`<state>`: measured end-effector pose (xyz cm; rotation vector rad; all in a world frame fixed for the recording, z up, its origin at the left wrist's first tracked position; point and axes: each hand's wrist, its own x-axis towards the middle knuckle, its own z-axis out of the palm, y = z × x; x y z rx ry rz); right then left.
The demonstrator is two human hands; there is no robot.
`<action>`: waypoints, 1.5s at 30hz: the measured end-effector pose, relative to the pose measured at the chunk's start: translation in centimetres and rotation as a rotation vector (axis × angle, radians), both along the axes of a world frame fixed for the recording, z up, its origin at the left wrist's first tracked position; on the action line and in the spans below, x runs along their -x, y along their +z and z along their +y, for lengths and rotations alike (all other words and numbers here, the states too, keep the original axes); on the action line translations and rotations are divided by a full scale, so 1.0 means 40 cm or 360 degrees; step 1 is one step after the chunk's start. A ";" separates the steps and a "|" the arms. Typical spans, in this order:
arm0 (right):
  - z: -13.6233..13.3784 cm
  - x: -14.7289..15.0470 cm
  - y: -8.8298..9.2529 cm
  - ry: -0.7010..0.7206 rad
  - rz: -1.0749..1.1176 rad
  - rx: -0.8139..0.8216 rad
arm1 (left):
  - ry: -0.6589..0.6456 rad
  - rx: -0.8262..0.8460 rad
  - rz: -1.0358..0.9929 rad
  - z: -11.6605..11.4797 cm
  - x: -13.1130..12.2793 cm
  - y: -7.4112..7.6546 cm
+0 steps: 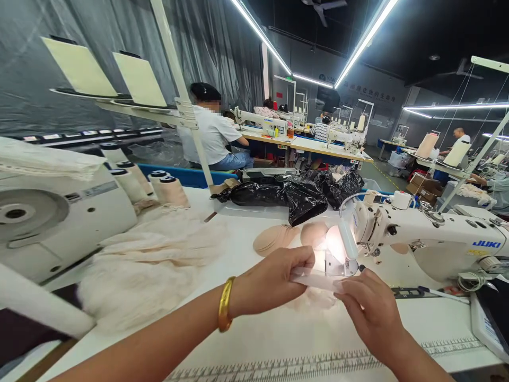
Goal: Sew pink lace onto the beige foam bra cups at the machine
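Observation:
A pale, sheer strip of fabric (318, 279) is stretched between my two hands, just in front of the lit needle area of a white sewing machine (429, 233). My left hand (278, 278), with a gold bangle (225, 305) at the wrist, pinches the strip's left end. The right end is pinched by my right hand (368, 300), close to the machine's presser foot. Behind my left hand lie rounded beige fabric pieces (272, 240), fanned in a stack. More thin pale fabric (314, 298) sits below the strip, partly hidden.
Crumpled pale fabric (159, 254) covers the table's left side. Black plastic bags (294, 193) lie along the back. Thread cones (173, 191) stand beside another machine (51, 207) at left. A ruler scale (286, 367) runs along the front edge. A person (210, 130) sits ahead.

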<state>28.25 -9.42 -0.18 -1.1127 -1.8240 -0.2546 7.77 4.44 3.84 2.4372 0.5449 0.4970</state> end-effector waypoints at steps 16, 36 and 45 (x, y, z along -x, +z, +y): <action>0.086 -0.181 -0.138 0.0104 -0.0832 0.0296 | -0.0494 -0.1318 0.0179 0.003 -0.146 -0.163; 0.057 -0.188 -0.121 0.0103 -0.0562 0.0619 | -0.0263 -0.1093 0.0005 -0.012 -0.155 -0.223; 0.058 -0.187 -0.126 0.0087 -0.0538 0.0627 | -0.0233 -0.1194 -0.0042 -0.019 -0.162 -0.233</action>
